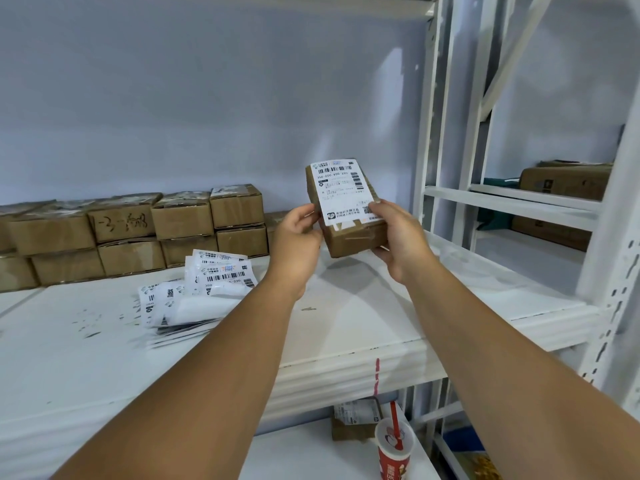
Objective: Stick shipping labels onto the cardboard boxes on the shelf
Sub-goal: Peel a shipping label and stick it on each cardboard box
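- We hold one small cardboard box (349, 237) in the air above the white shelf (346, 327), tilted so its top face turns towards us.
- Our left hand (298, 233) grips the box's left edge, its fingers (307, 212) curled round that side.
- Our right hand (398, 233) grips the right side. Its thumb presses on the lower right corner of the shipping label (343, 192), and the other fingers curl under the box.
- The shipping label covers most of the top face, barcode at the far end.
- More stacked boxes (138, 230) stand two layers high along the wall at the back left of the shelf. One has handwriting on its front.
- A loose pile of labels (197, 289) lies on the shelf just in front of them, left of our left forearm.
- On the level below stands a red paper cup (394, 448) with a straw, beside a labelled box (349, 424).
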Motion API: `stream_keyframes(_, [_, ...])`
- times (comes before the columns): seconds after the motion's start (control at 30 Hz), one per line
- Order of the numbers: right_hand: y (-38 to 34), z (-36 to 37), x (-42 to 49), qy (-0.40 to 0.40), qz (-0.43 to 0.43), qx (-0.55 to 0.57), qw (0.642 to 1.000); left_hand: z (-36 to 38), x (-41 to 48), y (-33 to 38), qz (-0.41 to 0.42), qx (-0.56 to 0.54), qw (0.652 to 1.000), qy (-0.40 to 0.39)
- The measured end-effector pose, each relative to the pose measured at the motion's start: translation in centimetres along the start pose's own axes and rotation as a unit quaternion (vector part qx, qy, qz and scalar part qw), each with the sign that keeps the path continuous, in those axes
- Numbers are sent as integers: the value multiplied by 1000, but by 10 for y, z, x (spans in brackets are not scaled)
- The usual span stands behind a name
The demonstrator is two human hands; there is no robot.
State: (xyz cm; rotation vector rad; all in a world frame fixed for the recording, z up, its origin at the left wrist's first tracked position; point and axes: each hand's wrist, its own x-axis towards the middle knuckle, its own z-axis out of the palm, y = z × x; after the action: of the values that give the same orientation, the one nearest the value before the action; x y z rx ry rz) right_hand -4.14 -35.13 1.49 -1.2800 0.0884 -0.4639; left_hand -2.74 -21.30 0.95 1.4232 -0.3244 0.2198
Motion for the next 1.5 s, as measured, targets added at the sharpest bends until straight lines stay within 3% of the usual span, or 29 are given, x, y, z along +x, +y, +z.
stream_keyframes(0.17, [7,-3,6,67,8,-54,996,0,-2,-4,-8,70,997,-19])
stream_keyframes(0.3, [18,-5,19,107,-11,-128,986,3,-7,-9,8,189,981,-45])
stream_keyframes(0.5, [21,-4,21,139,-32,-199,970,11,-20,-6,-7,197,966,-165])
stream_keyframes(0.67, [20,-3,16,99,4,-240,966,11,-18,-10,-13,204,959,-198])
stream_keyframes(0.73, [19,-2,12,88,9,-304,949,11,-14,-15,-10,223,952,-208])
stream_keyframes(0.83, [17,1,3,80,-12,-428,900,11,-10,-22,-22,268,941,-206])
stream_keyframes(1.0, [22,3,-2,16,-52,-496,867,8,-9,-19,-47,257,958,-123])
stream_keyframes(1.17, [25,1,4,34,-40,-508,860,5,-2,-24,-39,278,958,-57])
stream_keyframes(1.3, [26,-3,17,103,-30,-527,843,4,-1,-26,-32,285,957,-55])
stream_keyframes(1.5, [31,-11,38,90,-31,-553,827,5,-2,-23,-18,313,948,-60])
